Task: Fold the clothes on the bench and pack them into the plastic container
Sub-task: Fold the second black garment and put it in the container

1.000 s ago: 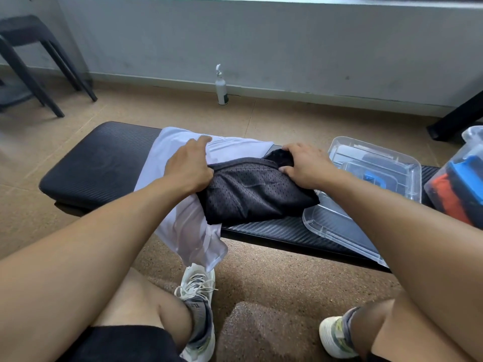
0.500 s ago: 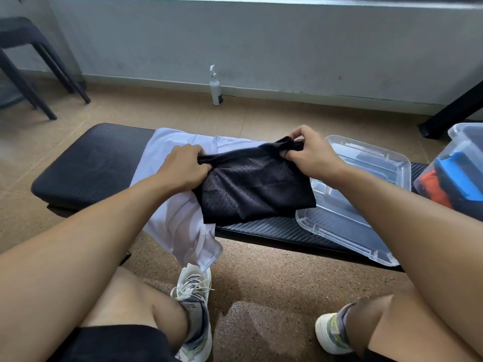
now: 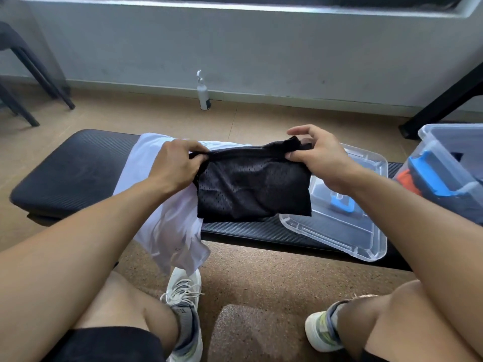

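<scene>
A folded black mesh garment hangs by its top edge above the black bench. My left hand pinches its left corner and my right hand pinches its right corner. Under and left of it a white garment lies across the bench and droops over the front edge. At the far right stands the clear plastic container with blue handles, holding orange and dark clothes. Its clear lid lies upturned on the bench below my right hand.
A white pump bottle stands on the floor by the grey wall. Black chair legs are at the left, a black table leg at the right. My knees and white shoes are below the bench.
Both hands have lifted the black mesh garment off the bench by its top edge, so it now hangs stretched between them. My view has shifted slightly rightwards, showing more of the container.
</scene>
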The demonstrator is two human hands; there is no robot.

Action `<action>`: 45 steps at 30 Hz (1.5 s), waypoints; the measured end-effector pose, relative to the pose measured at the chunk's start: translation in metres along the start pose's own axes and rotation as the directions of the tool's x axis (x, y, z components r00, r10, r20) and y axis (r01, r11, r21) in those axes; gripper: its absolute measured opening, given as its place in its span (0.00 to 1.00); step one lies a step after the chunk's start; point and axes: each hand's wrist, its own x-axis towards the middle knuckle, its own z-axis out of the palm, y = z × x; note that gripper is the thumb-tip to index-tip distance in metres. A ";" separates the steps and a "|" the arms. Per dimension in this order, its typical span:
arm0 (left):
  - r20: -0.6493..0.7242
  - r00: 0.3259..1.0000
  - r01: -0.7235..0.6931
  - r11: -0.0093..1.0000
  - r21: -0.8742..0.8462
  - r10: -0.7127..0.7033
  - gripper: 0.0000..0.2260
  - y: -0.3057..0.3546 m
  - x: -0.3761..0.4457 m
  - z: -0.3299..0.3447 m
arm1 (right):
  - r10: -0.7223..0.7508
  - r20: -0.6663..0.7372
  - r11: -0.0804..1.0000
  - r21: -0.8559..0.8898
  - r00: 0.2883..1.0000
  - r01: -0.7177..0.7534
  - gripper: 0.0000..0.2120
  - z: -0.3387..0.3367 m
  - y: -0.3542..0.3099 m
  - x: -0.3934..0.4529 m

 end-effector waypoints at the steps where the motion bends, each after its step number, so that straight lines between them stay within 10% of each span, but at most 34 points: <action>1: 0.003 1.000 -0.012 1.000 -0.013 0.012 0.06 0.004 0.000 0.001 | 0.040 0.013 0.999 0.034 0.999 -0.041 0.20 -0.004 -0.004 -0.003; 10: 0.119 0.934 -0.332 0.942 -0.054 0.337 0.09 0.052 -0.013 0.027 | 0.234 -0.004 0.967 -0.108 0.972 -0.233 0.18 -0.032 -0.002 -0.029; 19: 0.664 0.682 -0.338 0.937 -0.087 0.307 0.25 0.088 -0.037 0.070 | 0.223 -0.041 0.975 0.029 0.974 -0.222 0.17 -0.014 -0.005 -0.029; 23: 0.534 0.826 0.020 0.936 -0.350 0.182 0.14 0.093 -0.034 0.059 | 0.241 -0.098 0.961 0.162 0.965 -0.224 0.16 0.001 -0.009 -0.021; 26: 0.470 0.882 0.338 0.743 -0.578 -0.036 0.15 0.099 -0.031 0.046 | 0.232 -0.143 0.966 0.150 0.962 -0.211 0.15 0.014 -0.011 -0.012; 34: 0.223 0.937 0.330 0.885 -0.329 -0.267 0.11 0.076 -0.019 0.029 | 0.267 0.061 0.917 0.291 0.962 -0.272 0.28 0.053 -0.020 0.009; 40: 0.445 0.832 0.392 0.918 -0.053 -0.330 0.30 0.051 -0.023 0.025 | -0.037 -0.014 0.944 -0.327 0.999 0.030 0.26 0.049 0.000 0.013; 45: 0.502 0.802 0.297 0.945 0.138 -0.325 0.18 0.049 -0.021 0.019 | -0.115 0.109 0.831 -0.534 0.987 0.156 0.19 0.034 0.012 0.018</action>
